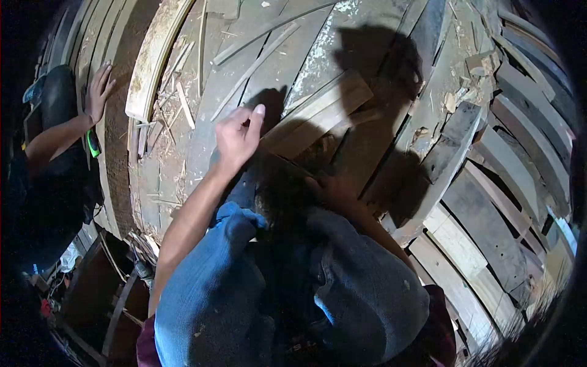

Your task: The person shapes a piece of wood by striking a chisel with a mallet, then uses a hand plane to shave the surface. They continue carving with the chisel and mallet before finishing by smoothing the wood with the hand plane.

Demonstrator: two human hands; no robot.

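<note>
My left hand (237,136) is raised over the plank floor (202,144), its fingers curled and the thumb up; whatever it may hold is too small to make out. Right of it a pale wooden board (324,113) lies at a slant, partly under a shadow. My right hand (327,188) is low in deep shadow in front of my knees, near the lower end of that board. Its fingers are too dark to read. Both knees, in blue trousers, are bent below the hands.
At the left another person's hand (99,92) rests by a long beam (119,147). A thick pale plank (153,55) lies beyond it. Thin strips (257,67) and wood chips are scattered ahead. Stacked boards (495,226) fill the right side.
</note>
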